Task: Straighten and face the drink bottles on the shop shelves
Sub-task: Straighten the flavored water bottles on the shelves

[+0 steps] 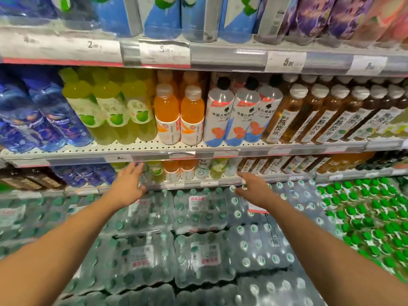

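Note:
Both arms reach toward the lower shelf (192,185) of small drink bottles. My left hand (129,184) is spread open at that shelf's front edge, in front of pale green bottles (155,172). My right hand (254,187) is open too, its fingers near the shelf edge below small brown tea bottles (249,165). Between the hands stand small orange bottles (178,171). On the middle shelf are green (110,107), orange (178,113), white-and-blue (229,113) and brown tea bottles (309,115), labels facing out.
Shrink-wrapped packs of water bottles (196,257) are stacked below my arms. Green-capped bottles (371,213) fill the right. Blue bottles (39,120) stand at the left. Tall cartons (163,16) line the top shelf above price tags (165,51).

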The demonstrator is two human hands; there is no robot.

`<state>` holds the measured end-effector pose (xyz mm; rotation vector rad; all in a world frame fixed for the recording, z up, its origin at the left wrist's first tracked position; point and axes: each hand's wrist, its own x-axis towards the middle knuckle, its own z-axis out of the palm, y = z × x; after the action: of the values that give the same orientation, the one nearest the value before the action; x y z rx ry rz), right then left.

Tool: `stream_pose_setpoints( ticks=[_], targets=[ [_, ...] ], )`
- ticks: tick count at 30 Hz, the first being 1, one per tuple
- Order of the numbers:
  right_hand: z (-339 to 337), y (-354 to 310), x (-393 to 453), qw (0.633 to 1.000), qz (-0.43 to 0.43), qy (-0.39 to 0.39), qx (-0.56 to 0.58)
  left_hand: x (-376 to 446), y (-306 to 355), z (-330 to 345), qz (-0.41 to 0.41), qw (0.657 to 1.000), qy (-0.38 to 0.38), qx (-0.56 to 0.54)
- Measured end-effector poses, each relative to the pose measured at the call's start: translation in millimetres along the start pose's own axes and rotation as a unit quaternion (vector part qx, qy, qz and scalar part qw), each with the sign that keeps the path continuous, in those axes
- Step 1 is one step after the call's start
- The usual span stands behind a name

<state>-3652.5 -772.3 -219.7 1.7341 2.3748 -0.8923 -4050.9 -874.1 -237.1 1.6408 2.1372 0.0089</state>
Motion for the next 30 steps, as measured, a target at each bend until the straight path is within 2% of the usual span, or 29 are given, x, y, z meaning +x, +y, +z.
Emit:
stream_pose_setpoints(
  ticks=[7,14,20,24,27,30],
  targets=[
    [14,6,65,0.997,-0.061,0.025,-0.037,30,-10,27,-0.029,0.998,0.051,0.007],
    [31,1,101,0.994,-0.038,0.049,-0.089,42,-11,27,-0.051,0.996,0.073,-0.023],
    [26,-2,117,0.990,-0.018,0.047,-0.132,55,-4,11,-0.064,0.995,0.037,0.065],
    [28,-4,127,0.986,-0.001,0.055,-0.158,63,-1,13,-0.034,0.988,0.042,0.142],
    [30,-7,135,0.991,0.010,0.050,-0.126,65,-5,17,-0.019,0.984,0.073,0.159],
    [32,-14,141,0.996,0.030,0.048,-0.065,65,-16,22,0.007,0.974,0.071,0.215]
  ],
)
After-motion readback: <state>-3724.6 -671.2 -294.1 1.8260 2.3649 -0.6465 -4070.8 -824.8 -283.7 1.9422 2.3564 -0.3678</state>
